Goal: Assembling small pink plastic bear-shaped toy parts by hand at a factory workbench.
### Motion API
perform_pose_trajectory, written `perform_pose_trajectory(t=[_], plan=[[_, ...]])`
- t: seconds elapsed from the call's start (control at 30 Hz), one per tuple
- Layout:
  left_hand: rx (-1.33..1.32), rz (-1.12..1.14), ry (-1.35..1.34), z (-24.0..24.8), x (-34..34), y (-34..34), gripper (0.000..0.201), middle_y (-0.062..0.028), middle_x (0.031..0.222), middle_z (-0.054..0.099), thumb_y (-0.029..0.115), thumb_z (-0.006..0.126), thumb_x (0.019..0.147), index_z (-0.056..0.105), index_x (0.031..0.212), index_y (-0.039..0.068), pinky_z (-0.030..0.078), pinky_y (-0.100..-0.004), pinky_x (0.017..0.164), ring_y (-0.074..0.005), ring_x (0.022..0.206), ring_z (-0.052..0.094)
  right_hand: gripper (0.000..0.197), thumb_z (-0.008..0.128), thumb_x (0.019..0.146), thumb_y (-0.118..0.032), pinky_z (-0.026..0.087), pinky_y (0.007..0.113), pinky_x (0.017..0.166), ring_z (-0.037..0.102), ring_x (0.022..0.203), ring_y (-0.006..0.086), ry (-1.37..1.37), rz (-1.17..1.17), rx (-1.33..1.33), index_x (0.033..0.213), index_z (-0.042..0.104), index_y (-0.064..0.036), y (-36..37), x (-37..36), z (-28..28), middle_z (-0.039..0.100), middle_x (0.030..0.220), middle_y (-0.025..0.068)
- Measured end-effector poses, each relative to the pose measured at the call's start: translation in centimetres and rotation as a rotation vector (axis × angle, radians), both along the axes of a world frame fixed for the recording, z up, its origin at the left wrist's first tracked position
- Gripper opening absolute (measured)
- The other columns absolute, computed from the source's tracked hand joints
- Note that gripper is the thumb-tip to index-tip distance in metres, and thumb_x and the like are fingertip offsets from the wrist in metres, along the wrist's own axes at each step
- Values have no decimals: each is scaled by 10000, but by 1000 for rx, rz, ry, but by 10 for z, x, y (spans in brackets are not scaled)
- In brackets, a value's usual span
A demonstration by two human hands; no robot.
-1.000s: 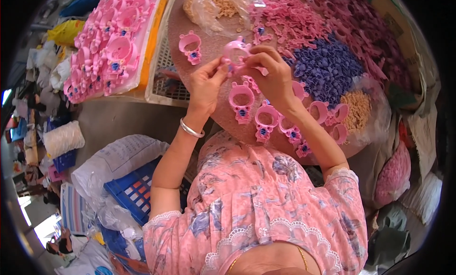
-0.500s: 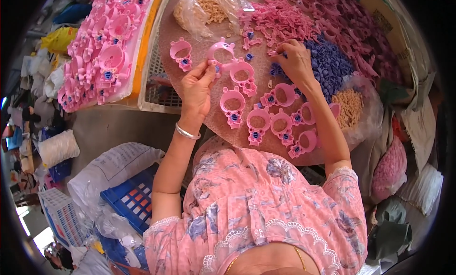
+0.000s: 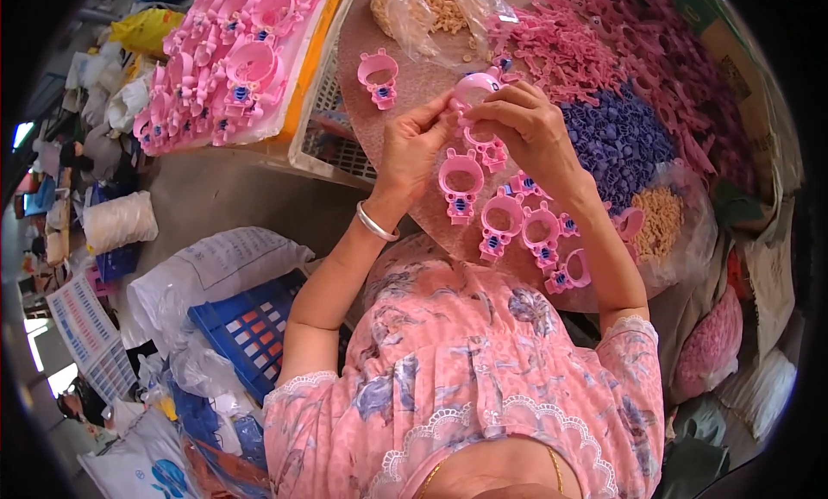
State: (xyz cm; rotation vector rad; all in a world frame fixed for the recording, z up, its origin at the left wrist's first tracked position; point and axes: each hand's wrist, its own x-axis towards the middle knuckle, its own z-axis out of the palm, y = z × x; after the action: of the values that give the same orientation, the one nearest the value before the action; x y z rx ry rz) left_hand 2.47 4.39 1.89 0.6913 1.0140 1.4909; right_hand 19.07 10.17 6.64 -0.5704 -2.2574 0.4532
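A pink plastic ring-shaped toy piece with small ears [image 3: 476,87] is held up over the round table between my two hands. My left hand [image 3: 417,145] pinches its lower end between thumb and fingers. Close against the same end are the bent fingertips of my right hand [image 3: 528,128]; whether they hold a small part there is hidden. Below my hands lies a similar pink piece with a blue striped front [image 3: 461,204]. Several more lie to its right, partly under my right forearm, and one pink piece [image 3: 379,94] lies left of my hands.
Heaps of blue parts [image 3: 617,145] and pink parts [image 3: 565,46] cover the table's far right. Plastic bags hold small beige parts [image 3: 660,219] at the right and beige parts [image 3: 444,14] at the back. Left stands a tray of pink pieces [image 3: 259,63]; a blue crate [image 3: 216,318] sits below.
My right hand has come left from the blue heap to the piece in my left hand, and both now meet at its lower end. The whole view has shifted a little.
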Motion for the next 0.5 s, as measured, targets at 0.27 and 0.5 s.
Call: perform_pose_trajectory(t=[0.27, 0.5], plan=[[35, -39, 175, 4, -4, -6, 332, -14, 1021, 662, 27, 636, 885, 607, 1215, 7, 499, -191, 737, -50, 848, 584, 83, 691, 755, -92, 434, 357, 743, 584, 792, 240, -94, -24, -11, 831, 663, -71, 2, 5, 8, 628, 787, 52], [279, 10, 778, 14, -10, -11, 309, -118, 964, 706, -4, 642, 842, 651, 1149, 25, 529, -237, 681, -121, 806, 673, 62, 691, 756, -75, 432, 345, 742, 582, 799, 230, -148, -110, 73, 817, 676, -77, -9, 1, 19, 635, 793, 50]])
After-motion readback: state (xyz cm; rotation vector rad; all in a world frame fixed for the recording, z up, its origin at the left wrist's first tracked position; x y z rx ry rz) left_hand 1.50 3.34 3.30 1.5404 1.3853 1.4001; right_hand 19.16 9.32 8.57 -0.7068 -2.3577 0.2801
